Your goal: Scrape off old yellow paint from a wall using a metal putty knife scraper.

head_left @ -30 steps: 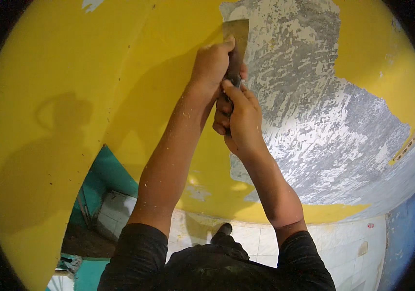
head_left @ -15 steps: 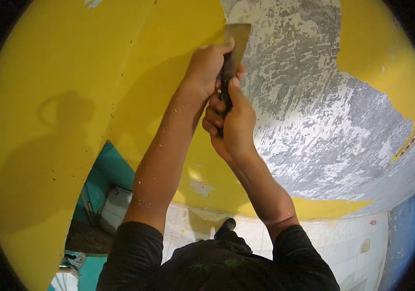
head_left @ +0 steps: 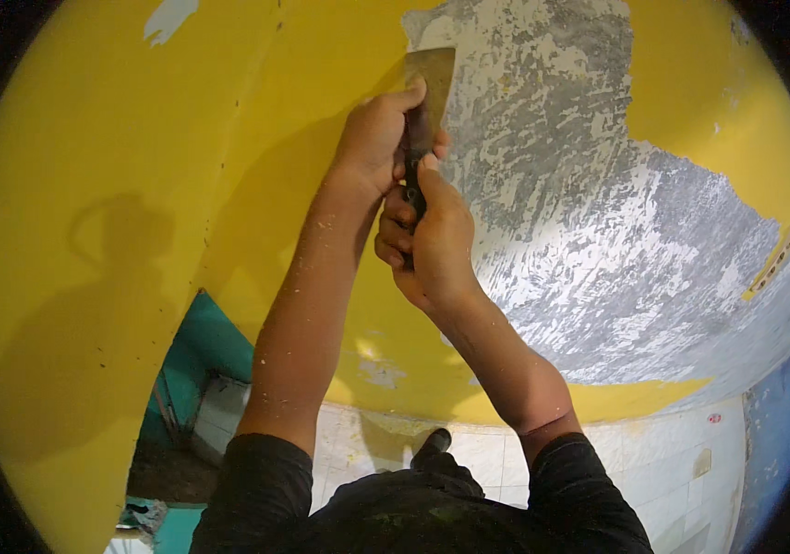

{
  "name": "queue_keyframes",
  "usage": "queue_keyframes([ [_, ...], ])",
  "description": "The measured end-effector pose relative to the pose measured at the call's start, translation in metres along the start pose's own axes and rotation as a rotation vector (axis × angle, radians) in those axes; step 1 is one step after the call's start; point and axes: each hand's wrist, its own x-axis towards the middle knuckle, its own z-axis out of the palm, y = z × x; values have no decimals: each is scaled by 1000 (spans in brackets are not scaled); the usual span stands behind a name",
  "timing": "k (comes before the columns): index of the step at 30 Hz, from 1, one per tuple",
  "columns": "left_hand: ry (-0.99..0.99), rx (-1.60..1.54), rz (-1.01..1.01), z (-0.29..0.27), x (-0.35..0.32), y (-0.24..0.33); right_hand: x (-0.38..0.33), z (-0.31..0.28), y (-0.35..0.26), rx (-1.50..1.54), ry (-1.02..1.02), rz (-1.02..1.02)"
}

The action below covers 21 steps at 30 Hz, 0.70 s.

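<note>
With both hands I grip a scraper point(head_left: 434, 78), its wide metal blade pointing up and lying against the wall where the yellow paint point(head_left: 321, 55) meets a stripped grey-white patch point(head_left: 542, 157). My right hand point(head_left: 434, 231) is wrapped round the dark handle, thumb along it. Higher up, my left hand point(head_left: 378, 138) closes on the base of the blade, its thumb pressed on the metal and fingertips showing at the far side. Small pale flakes stick to my left forearm. Most of the handle is hidden by my fingers.
A teal-walled opening point(head_left: 201, 342) lies at the lower left. Pale tiles point(head_left: 653, 452) run along the bottom, with a blue panel point(head_left: 773, 443) at the right. One dark shoe point(head_left: 434, 443) shows below me. A small chipped spot point(head_left: 170, 18) marks the yellow wall.
The scraper and both hands have shifted slightly left and a little down in view. More bare surface shows along the paint's edge near the blade.
</note>
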Motion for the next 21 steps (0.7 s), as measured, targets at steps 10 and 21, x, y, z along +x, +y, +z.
queue_keyframes([
  [10,12,104,-21,1,-3,18,1,15,-5,49,-7,2],
  [21,-39,284,50,3,-2,35,-5,37,-26,100,-26,79],
])
